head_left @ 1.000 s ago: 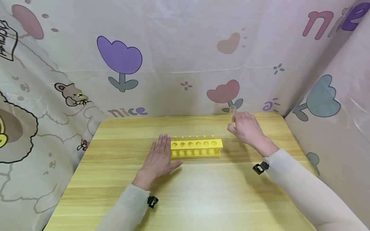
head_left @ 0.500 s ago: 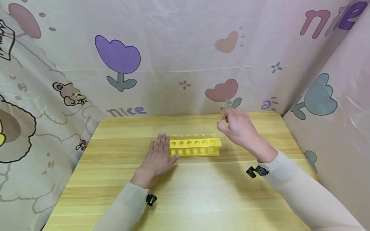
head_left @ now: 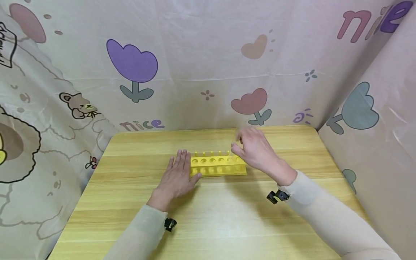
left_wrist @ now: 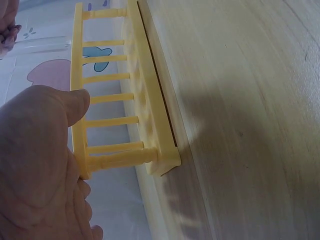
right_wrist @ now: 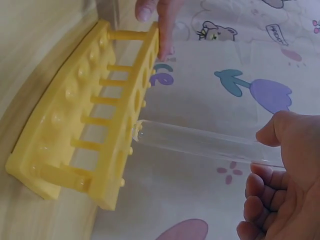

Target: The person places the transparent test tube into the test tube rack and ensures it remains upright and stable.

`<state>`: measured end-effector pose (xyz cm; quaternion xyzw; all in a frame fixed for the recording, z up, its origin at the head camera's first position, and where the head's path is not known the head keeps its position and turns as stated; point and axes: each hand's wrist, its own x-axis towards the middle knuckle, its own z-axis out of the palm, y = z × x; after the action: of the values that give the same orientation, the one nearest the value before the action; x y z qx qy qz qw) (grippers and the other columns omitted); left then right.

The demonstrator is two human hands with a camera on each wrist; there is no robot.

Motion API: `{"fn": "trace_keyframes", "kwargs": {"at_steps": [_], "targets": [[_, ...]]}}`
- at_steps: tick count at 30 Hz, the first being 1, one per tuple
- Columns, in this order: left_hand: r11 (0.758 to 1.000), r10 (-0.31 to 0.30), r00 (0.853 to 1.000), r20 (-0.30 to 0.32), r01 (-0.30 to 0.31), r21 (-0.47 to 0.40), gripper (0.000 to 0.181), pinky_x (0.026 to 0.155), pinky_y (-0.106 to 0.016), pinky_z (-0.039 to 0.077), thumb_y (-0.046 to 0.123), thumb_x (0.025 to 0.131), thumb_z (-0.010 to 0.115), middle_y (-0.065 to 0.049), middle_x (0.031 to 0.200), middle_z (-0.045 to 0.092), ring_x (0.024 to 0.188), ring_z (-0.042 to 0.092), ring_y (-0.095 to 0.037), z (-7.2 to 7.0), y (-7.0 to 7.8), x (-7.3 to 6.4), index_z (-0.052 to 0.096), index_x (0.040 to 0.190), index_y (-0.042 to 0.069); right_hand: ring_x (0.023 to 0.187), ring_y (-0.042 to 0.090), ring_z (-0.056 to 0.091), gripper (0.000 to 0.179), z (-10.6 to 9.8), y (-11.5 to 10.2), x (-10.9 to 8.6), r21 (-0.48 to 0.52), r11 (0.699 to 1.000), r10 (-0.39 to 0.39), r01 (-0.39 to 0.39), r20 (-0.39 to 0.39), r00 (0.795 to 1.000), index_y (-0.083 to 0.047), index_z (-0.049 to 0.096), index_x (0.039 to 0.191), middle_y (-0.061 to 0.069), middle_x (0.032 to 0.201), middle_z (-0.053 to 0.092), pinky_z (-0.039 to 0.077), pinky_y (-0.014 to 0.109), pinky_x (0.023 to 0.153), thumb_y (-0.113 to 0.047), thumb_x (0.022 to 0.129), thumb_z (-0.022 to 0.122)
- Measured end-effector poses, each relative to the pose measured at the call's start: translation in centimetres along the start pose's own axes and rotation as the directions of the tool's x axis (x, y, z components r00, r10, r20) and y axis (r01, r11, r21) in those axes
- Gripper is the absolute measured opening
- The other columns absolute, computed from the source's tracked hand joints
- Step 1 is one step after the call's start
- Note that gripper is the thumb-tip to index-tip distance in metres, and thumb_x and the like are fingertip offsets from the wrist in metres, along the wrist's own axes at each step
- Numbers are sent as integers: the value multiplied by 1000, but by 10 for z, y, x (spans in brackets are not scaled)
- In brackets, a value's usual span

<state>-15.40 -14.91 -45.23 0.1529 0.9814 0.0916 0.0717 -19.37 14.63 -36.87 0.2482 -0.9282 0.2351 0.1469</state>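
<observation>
Left hand (head_left: 175, 181) rests straight-fingered, unclenched, against the left end of a yellow rack (head_left: 216, 165) upright on the wood-grain table (head_left: 201, 224); right hand (head_left: 257, 148) pinches a clear test tube (right_wrist: 200, 143), rounded end at the rack's top plate, flower-printed curtain (head_left: 188, 57) behind.

- "nice" (head_left: 143, 125), in small multicoloured letters low on the back curtain (head_left: 195, 47); its "ce" (right_wrist: 162, 78) shows again, partly hidden, in the right wrist view.
- Large "n", "i" and "e" (head_left: 376, 26) at the upper right, broken by a fold.
- Small sideways lettering, seemingly "HAPPY", on the left curtain's (head_left: 39, 151) printed banner (right_wrist: 276, 34).
</observation>
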Motion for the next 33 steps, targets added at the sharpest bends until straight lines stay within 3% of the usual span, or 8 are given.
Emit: {"fn": "trace_keyframes", "kwargs": {"at_steps": [19, 33], "targets": [[1000, -14, 1000, 20, 14, -4, 91, 133, -54, -3, 59, 110, 40, -19, 175, -7, 163, -9, -35, -1, 0, -1, -1, 167, 0, 85, 27, 58, 20, 37, 4, -9, -49, 998, 38, -33, 94, 995, -4, 66, 96, 7, 91, 67, 45, 40, 76, -24, 94, 68], [1000, -8, 1000, 9, 8, -2, 91, 133, -55, 0, 58, 109, 40, -19, 175, -6, 164, -7, -35, -1, 1, -1, 0, 167, 0, 84, 27, 58, 20, 51, 9, -14, -85, 996, 30, -22, 100, 995, -5, 66, 97, 8, 94, 70, 44, 39, 75, -25, 95, 67]]}}
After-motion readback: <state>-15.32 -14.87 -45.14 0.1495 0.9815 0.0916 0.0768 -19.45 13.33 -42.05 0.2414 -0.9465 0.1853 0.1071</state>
